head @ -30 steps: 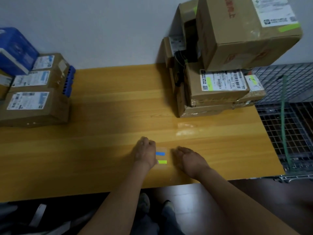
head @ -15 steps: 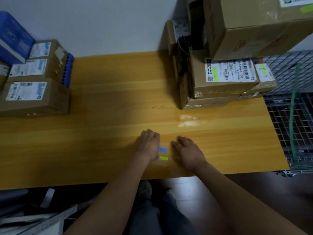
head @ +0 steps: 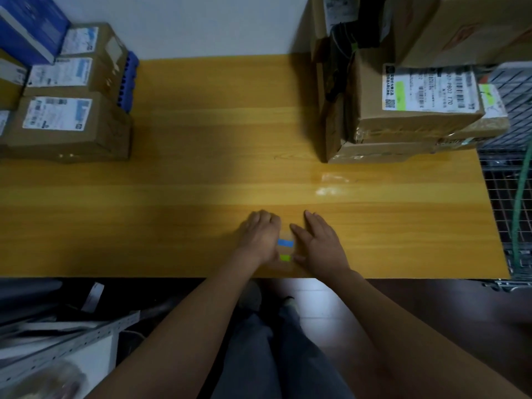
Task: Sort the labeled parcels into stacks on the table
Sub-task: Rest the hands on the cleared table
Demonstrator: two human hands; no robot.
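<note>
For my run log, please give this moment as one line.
left hand curled on table; right hand flat on table; tape strips between hands; no parcel held; left stack, right stack untouched

**Around the work area**

At 3 o'clock a wire mesh cage [head: 506, 197] stands against the end of the table [head: 201, 125], a green strap [head: 520, 214] hanging down it. A pale wall [head: 216, 24] fills 12 o'clock. At 8 o'clock lies a perforated metal rail [head: 86, 338], and below it, blurred, is perhaps a wrapped bundle [head: 57, 381]. Glossy floor [head: 325, 312] shows at 6 o'clock.
</note>
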